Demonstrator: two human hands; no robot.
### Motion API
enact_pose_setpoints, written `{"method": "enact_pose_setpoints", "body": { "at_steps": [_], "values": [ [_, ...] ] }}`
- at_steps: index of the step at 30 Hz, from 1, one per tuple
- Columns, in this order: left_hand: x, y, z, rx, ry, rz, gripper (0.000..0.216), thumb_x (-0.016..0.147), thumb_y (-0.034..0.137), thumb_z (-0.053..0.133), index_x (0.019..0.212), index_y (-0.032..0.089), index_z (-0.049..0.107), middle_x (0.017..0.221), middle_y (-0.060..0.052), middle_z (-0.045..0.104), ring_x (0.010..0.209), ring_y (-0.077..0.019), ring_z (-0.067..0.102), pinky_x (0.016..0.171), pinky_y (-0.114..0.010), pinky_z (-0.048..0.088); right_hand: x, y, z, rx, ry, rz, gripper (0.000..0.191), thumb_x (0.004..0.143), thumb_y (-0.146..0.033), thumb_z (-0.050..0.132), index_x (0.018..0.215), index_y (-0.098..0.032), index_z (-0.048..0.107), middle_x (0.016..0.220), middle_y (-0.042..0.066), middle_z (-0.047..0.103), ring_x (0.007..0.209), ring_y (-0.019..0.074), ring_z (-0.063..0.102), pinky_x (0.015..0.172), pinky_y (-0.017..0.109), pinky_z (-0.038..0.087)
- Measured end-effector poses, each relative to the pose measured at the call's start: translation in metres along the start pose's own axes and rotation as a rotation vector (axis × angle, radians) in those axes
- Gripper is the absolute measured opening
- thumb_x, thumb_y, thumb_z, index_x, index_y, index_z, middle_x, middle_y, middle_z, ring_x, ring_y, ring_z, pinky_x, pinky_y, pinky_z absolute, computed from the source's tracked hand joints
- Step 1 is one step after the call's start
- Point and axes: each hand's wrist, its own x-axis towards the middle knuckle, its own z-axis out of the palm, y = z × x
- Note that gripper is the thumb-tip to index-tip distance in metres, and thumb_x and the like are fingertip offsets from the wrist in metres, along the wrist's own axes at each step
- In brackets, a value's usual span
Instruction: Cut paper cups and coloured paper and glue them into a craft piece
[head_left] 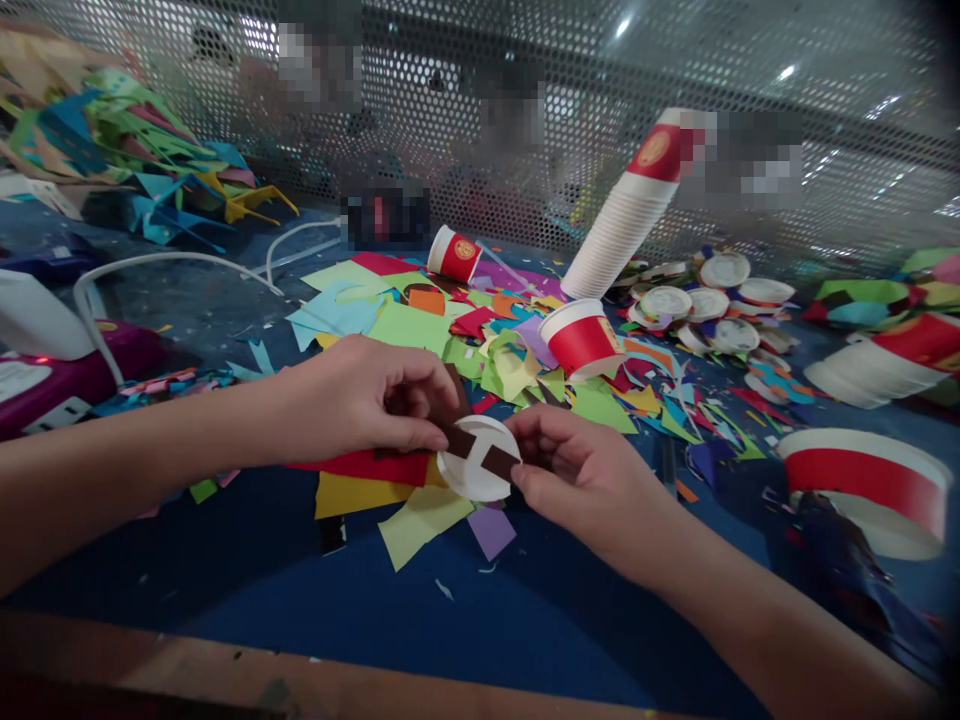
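A small white paper disc [472, 476] is held between my two hands above the pile of coloured paper. Dark brown paper strips [499, 462] cross its face, with a white gap between them. My left hand [375, 400] pinches the brown strip at the disc's left side between thumb and fingers. With thumb in front and fingers behind, my right hand [577, 480] grips the disc's right edge, where the other brown piece ends. Under the hands lie yellow paper [360, 496], red paper [375, 467], a pale green sheet [424, 520] and a purple square [492, 530].
A red-and-white paper cup [581, 340] and a leaning cup stack [630, 210] stand beyond the scraps. Several cup bottoms [709, 305] are heaped at right, near a larger cup ring [862, 490]. A purple glue-gun-like device [127, 350] with a white cable sits left; a perforated metal screen [450, 100] stands behind.
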Motion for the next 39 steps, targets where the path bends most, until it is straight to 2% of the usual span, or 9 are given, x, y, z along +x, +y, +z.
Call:
{"method": "enact_pose_setpoints", "body": {
  "at_steps": [3, 7, 11, 19, 26, 30, 39],
  "values": [
    [0.0, -0.002, 0.002, -0.016, -0.045, 0.007, 0.037, 0.08, 0.042, 0.072, 0.113, 0.025, 0.073, 0.068, 0.004, 0.068, 0.056, -0.0109, 0.058, 0.049, -0.017, 0.038, 0.0, -0.001, 0.001, 0.023, -0.016, -0.011, 0.015, 0.072, -0.019, 0.063, 0.087, -0.02, 0.062, 0.075, -0.001, 0.064, 0.065, 0.0109, 0.056, 0.057, 0.022, 0.044],
    [0.001, -0.001, 0.005, -0.011, -0.057, 0.074, 0.023, 0.083, 0.038, 0.069, 0.099, 0.025, 0.079, 0.085, -0.001, 0.076, 0.072, -0.0157, 0.068, 0.059, -0.018, 0.045, -0.001, -0.004, 0.001, -0.014, -0.019, -0.027, 0.015, 0.071, -0.018, 0.062, 0.086, -0.02, 0.065, 0.074, -0.001, 0.064, 0.065, 0.0117, 0.058, 0.057, 0.022, 0.046],
    [0.002, 0.002, 0.006, 0.012, -0.046, 0.083, 0.02, 0.083, 0.036, 0.069, 0.094, 0.024, 0.08, 0.085, -0.002, 0.077, 0.073, -0.0163, 0.069, 0.061, -0.019, 0.046, -0.001, -0.006, 0.001, 0.025, -0.013, -0.007, 0.017, 0.069, -0.019, 0.064, 0.085, -0.02, 0.068, 0.074, -0.001, 0.068, 0.065, 0.0119, 0.061, 0.057, 0.022, 0.049],
    [-0.003, 0.006, 0.003, -0.09, -0.124, -0.104, 0.019, 0.077, 0.039, 0.072, 0.089, 0.026, 0.08, 0.085, 0.0, 0.076, 0.075, -0.0173, 0.069, 0.062, -0.019, 0.049, 0.0, -0.005, -0.002, 0.146, -0.031, 0.053, 0.022, 0.067, -0.015, 0.065, 0.087, -0.02, 0.073, 0.073, -0.001, 0.072, 0.062, 0.01, 0.061, 0.055, 0.019, 0.047],
    [-0.004, 0.011, 0.008, -0.265, -0.11, -0.221, 0.017, 0.077, 0.035, 0.071, 0.087, 0.025, 0.079, 0.077, -0.001, 0.077, 0.069, -0.017, 0.071, 0.06, -0.02, 0.054, 0.0, -0.005, -0.007, 0.106, -0.056, 0.04, 0.021, 0.068, -0.013, 0.065, 0.086, -0.02, 0.073, 0.076, -0.002, 0.071, 0.066, 0.0109, 0.061, 0.059, 0.021, 0.047],
    [-0.005, 0.01, 0.011, -0.352, -0.122, -0.231, 0.014, 0.076, 0.029, 0.071, 0.087, 0.024, 0.078, 0.07, 0.001, 0.077, 0.064, -0.0142, 0.071, 0.056, -0.016, 0.054, -0.001, -0.003, -0.01, 0.09, -0.059, 0.052, 0.02, 0.071, -0.012, 0.063, 0.086, -0.02, 0.073, 0.075, -0.002, 0.07, 0.066, 0.0099, 0.059, 0.06, 0.02, 0.045],
    [-0.003, 0.011, 0.014, -0.334, -0.095, -0.268, 0.017, 0.07, 0.026, 0.07, 0.085, 0.02, 0.077, 0.071, 0.002, 0.077, 0.064, -0.0107, 0.07, 0.057, -0.012, 0.053, 0.002, -0.004, -0.012, 0.014, -0.082, 0.076, 0.017, 0.072, -0.018, 0.065, 0.087, -0.02, 0.072, 0.073, -0.004, 0.067, 0.065, 0.0081, 0.055, 0.06, 0.018, 0.042]
  ]
}}
